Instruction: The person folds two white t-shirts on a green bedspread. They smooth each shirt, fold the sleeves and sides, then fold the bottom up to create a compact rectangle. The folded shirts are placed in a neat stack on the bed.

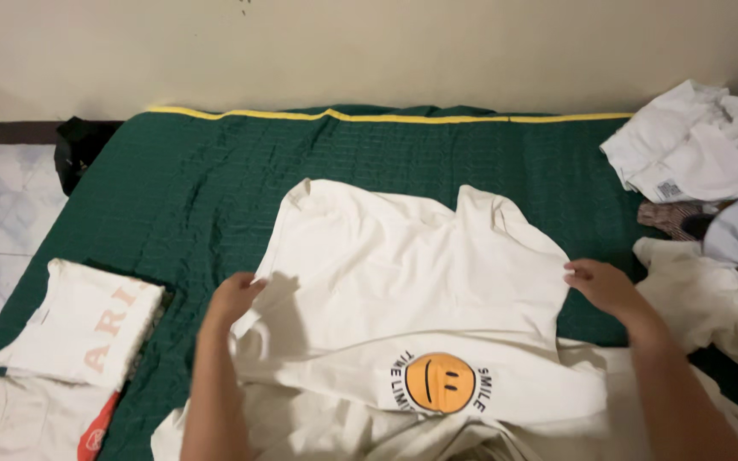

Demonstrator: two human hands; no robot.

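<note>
A cream T-shirt (403, 290) with an orange round face print lies spread on a green quilted mattress (198, 179), collar toward the wall. The left hand (234, 299) has its grip closed on the shirt's left side edge, cloth pinched between fingers. The right hand (604, 286) pinches the right side edge likewise. No containers are in view. A folded stack of light garments (83, 329) sits at the mattress's left edge, well apart from the shirt. A heap of unfolded white clothes (702, 145) crowds the right edge. Bare green surface lies between the collar and the yellow-piped far edge (386, 116).
</note>
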